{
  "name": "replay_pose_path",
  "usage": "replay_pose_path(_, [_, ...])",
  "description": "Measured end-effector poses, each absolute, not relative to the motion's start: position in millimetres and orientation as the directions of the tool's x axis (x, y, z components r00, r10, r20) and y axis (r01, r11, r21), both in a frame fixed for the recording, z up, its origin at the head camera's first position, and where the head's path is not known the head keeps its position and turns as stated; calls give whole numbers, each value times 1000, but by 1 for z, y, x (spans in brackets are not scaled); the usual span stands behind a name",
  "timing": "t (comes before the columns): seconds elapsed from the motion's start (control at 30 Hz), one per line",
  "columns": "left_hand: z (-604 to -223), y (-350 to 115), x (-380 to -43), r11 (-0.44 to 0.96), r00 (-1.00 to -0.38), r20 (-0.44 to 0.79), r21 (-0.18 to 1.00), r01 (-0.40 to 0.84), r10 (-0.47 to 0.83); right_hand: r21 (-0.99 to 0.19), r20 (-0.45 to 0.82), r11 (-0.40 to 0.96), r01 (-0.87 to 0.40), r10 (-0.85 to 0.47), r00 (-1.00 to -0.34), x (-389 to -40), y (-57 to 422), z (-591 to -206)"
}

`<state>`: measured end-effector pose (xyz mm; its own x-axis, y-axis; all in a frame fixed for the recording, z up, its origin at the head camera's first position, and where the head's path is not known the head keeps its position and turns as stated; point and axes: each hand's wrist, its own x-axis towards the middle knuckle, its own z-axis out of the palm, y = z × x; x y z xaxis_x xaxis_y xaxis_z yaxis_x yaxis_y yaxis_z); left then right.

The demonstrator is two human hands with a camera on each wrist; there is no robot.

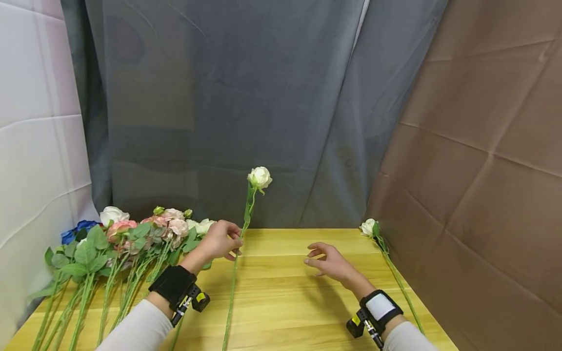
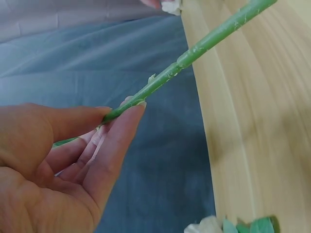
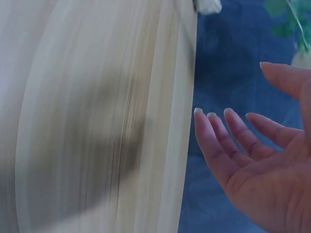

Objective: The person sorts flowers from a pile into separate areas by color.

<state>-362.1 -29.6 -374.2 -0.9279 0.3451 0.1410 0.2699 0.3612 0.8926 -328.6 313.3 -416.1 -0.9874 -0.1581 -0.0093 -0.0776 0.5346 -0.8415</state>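
Observation:
My left hand (image 1: 221, 240) pinches the green stem of a white rose (image 1: 260, 178) between thumb and fingertips. The bloom stands up above the hand, and the long stem slants down toward the near side of the table. In the left wrist view, the stem (image 2: 194, 52) passes between the thumb and fingers (image 2: 116, 141). To the right, my right hand (image 1: 331, 263) hovers over the table with fingers loosely bent and nothing in them. The right wrist view shows that hand (image 3: 272, 170) with its palm turned up and fingers spread.
A pile of artificial flowers (image 1: 145, 239), pink, white and blue with long stems, lies at the table's left. One more white rose (image 1: 369, 227) lies along the right edge of the wooden table (image 1: 281, 292). Cloth hangs behind (image 1: 246, 97) and on both sides.

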Motion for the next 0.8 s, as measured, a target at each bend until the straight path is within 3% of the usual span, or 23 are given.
replay_pose_path(0.33, [-376,-3,-357,313,-923,145,913,263,356,-926,-36,370,-74,-280,-959,-329,275,-420])
replay_pose_path(0.8, [-379,18,-355,284,-906,167,914,291,390,-955,-65,293,-51,-374,-925,-313,224,-418])
